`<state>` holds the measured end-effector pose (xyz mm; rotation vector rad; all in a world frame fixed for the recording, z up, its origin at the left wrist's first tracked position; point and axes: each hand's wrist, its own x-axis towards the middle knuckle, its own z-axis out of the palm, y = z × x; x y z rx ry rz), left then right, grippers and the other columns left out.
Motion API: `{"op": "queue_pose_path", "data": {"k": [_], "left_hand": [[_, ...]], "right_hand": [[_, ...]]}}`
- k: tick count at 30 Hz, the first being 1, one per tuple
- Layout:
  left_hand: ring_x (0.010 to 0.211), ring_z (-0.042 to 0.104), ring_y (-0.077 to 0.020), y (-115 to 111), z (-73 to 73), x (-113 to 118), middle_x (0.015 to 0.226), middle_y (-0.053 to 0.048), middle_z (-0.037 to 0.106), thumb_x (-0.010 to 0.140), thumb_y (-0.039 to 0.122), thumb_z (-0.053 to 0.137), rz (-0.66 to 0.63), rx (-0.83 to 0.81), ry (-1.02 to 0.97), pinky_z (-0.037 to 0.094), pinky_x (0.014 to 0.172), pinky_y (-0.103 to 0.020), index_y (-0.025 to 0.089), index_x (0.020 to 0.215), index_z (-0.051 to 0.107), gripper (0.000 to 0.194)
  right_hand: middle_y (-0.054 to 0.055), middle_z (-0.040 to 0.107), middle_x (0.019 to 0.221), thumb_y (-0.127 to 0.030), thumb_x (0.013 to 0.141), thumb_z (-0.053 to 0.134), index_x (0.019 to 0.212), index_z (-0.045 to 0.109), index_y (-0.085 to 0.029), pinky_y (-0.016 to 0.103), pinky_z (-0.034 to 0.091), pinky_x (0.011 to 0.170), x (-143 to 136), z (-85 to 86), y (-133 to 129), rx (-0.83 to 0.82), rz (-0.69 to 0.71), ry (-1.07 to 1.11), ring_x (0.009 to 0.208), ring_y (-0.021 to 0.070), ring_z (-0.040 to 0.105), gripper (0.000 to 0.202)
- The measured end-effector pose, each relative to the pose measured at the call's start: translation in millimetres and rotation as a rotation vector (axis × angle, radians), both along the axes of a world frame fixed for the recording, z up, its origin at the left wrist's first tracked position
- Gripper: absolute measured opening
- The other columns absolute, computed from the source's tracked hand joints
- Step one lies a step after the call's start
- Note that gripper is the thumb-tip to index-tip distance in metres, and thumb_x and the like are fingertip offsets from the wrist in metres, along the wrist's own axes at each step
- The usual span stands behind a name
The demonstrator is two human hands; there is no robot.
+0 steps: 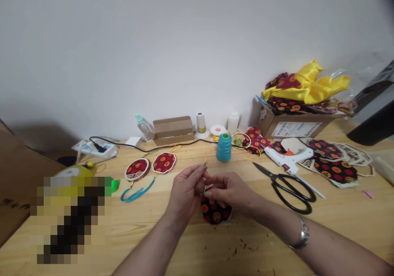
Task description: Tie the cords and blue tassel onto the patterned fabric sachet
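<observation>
My left hand is closed in a pinch, and the tip of a thin yellow cord with a bit of blue pokes up from its fingertips. My right hand is beside it, thumb and fingers drawn together near the left fingertips. What the right fingers hold, if anything, is too small to make out. Below them is a black fabric ornament with red and orange round patterns, its upper part hidden by my right hand. A blue thread cone stands just beyond the hands.
Two red ornaments with blue tassels lie to the left. Black-handled scissors and a white glue gun lie to the right, near patterned fabric pieces. A cardboard box with yellow cloth stands behind. A black cable crosses the back.
</observation>
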<state>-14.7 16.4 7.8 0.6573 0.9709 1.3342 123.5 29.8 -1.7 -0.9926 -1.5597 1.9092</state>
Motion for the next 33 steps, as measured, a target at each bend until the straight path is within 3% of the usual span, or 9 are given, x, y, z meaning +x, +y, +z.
{"op": "queue_pose_path", "data": {"k": [3,10,17,24,29,33], "left_hand": [[0.036,0.026,0.0000,0.4,0.8,0.4,0.054,0.003,0.055,0.067,0.029,0.070,0.011,-0.007,-0.005,0.018,0.035,-0.017,0.011,0.065,0.064,0.020],[0.036,0.025,0.0000,1.1,-0.9,0.7,0.055,0.002,0.057,0.068,0.029,0.071,0.047,-0.009,0.006,0.019,0.035,-0.017,0.011,0.071,0.066,0.018],[0.037,0.022,-0.0023,0.1,-1.2,2.2,0.037,0.009,0.034,0.067,0.033,0.071,0.028,-0.023,0.027,0.023,0.039,-0.016,0.011,0.068,0.067,0.022],[0.038,0.022,-0.0015,-1.4,-3.3,5.7,0.042,0.007,0.041,0.067,0.030,0.071,-0.011,-0.028,0.030,0.021,0.039,-0.017,0.011,0.065,0.066,0.020],[0.036,0.022,0.0001,-0.2,-1.9,3.2,0.046,0.006,0.047,0.068,0.029,0.070,0.032,-0.039,0.019,0.017,0.036,-0.016,0.010,0.067,0.066,0.019],[0.035,0.021,0.0001,0.5,-0.3,1.0,0.042,0.007,0.043,0.069,0.030,0.070,0.040,-0.043,-0.013,0.016,0.034,-0.015,0.010,0.068,0.065,0.020]], "right_hand": [[-0.003,0.060,0.059,-0.029,0.069,0.066,0.104,0.058,-0.015,0.017,0.036,0.041,-1.6,-5.8,-1.1,0.015,-0.068,-0.064,0.046,0.0074,0.050,0.039],[-0.001,0.060,0.062,-0.030,0.069,0.066,0.088,0.060,-0.014,0.018,0.037,0.045,-2.6,-6.5,-1.6,0.046,-0.090,-0.026,0.048,0.0074,0.050,0.026],[-0.001,0.059,0.062,-0.030,0.066,0.068,0.076,0.066,-0.013,0.020,0.038,0.052,-4.0,-4.4,-3.5,0.089,-0.103,0.063,0.055,0.0074,0.049,0.020],[-0.001,0.057,0.058,-0.028,0.067,0.065,0.067,0.065,-0.013,0.020,0.035,0.049,-6.7,-7.0,-6.1,0.122,-0.141,0.033,0.053,0.0079,0.047,0.015],[-0.001,0.055,0.057,-0.026,0.067,0.065,0.066,0.062,-0.012,0.018,0.033,0.047,-5.4,-4.3,-6.8,0.074,-0.058,0.054,0.050,0.0063,0.045,0.014],[-0.003,0.053,0.057,-0.022,0.069,0.064,0.065,0.059,-0.013,0.017,0.032,0.045,-1.8,-1.5,-7.2,0.035,0.017,0.051,0.049,0.0050,0.043,0.011]]}}
